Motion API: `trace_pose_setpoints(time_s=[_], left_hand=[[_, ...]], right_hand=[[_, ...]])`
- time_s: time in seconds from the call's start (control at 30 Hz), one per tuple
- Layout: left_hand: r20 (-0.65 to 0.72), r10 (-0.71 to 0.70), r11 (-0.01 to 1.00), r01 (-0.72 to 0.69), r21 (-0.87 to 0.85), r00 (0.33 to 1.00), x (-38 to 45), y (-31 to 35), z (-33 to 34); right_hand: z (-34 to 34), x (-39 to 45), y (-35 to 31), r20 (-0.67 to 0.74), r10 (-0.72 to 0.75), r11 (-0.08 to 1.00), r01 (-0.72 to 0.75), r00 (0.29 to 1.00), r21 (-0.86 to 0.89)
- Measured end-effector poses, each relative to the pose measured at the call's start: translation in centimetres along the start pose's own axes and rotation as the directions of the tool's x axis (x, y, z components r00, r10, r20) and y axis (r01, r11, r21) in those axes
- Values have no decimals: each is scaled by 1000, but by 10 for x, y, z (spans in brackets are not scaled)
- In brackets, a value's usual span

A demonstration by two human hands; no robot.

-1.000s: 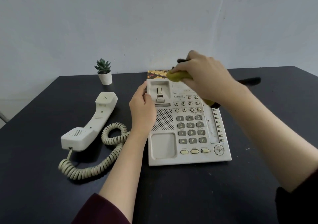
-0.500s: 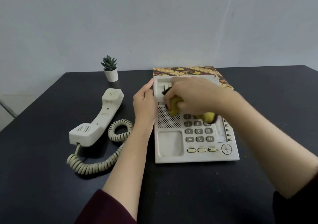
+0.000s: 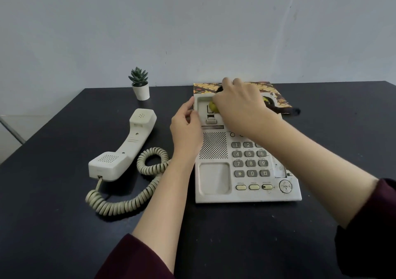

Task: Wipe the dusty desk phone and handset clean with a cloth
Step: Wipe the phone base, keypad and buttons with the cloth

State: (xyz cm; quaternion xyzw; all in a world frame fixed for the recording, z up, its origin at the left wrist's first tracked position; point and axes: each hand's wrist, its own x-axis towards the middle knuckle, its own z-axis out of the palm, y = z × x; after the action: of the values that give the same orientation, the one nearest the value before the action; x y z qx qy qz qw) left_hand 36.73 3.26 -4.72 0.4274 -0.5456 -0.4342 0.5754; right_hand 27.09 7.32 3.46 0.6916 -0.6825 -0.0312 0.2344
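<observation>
The dusty cream plastic desk phone [image 3: 246,167] lies on the black table [image 3: 64,225], long axis running away from the person. The right hand [image 3: 240,105], fingers curled, presses a yellow-and-black cloth [image 3: 213,107] into its top cradle. The left hand [image 3: 186,126] pinches its left edge. The cream handset [image 3: 126,146] lies left, earpiece pointing away.

The dusty off-white plastic desk phone [image 3: 246,180] shows grey keypad keys reading 1, 2, 4, 5, 6, 7, 8, 9, *, 0. Its round dial at the lower right reads VOL. Small labels over the cream buttons are too blurred to read.
</observation>
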Motion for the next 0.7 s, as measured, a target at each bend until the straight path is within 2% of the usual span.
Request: trace_pose_setpoints(time_s=[0.13, 0.2, 0.27, 0.3, 0.37, 0.43, 0.5, 0.57, 0.63, 0.7], left_hand=[[11, -9, 1000, 9, -2, 1000, -1, 1, -1], [25, -23, 1000, 23, -15, 999, -2, 2, -2], [27, -20, 999, 21, -28, 999, -1, 2, -1], [19, -21, 999, 22, -34, 1000, 0, 1, -1], [4, -20, 999, 20, -35, 1000, 1, 0, -1], [6, -5, 1000, 6, -15, 1000, 2, -2, -1], [12, 7, 1000, -7, 4, 1000, 1, -2, -1], [8, 19, 1000, -19, -2, 1000, 0, 0, -1], [0, 23, 1000, -23, -11, 1000, -1, 2, 0], [-5, 15, 1000, -15, -6, 1000, 1, 1, 0]], right_hand=[[-18, -3, 13, 126, -12, 1000, 10, 992, 15], [-19, -5, 25, 50, 58, 997, -61, 997, 46], [-18, -3, 32, -121, 135, 978, -113, 983, 174], [-17, -3, 31, -177, 124, 964, -76, 976, 254], [-14, 0, 21, -172, -44, 941, 99, 984, 325], [-3, 3, 10, -104, -171, 955, 191, 980, 229], [5, 4, 14, -114, -83, 990, 95, 990, 104], [5, 4, 24, -167, -4, 992, 25, 986, 125], [3, 0, 25, -152, -51, 973, 83, 987, 217], [1, -4, 21, -70, -110, 958, 124, 991, 259]])
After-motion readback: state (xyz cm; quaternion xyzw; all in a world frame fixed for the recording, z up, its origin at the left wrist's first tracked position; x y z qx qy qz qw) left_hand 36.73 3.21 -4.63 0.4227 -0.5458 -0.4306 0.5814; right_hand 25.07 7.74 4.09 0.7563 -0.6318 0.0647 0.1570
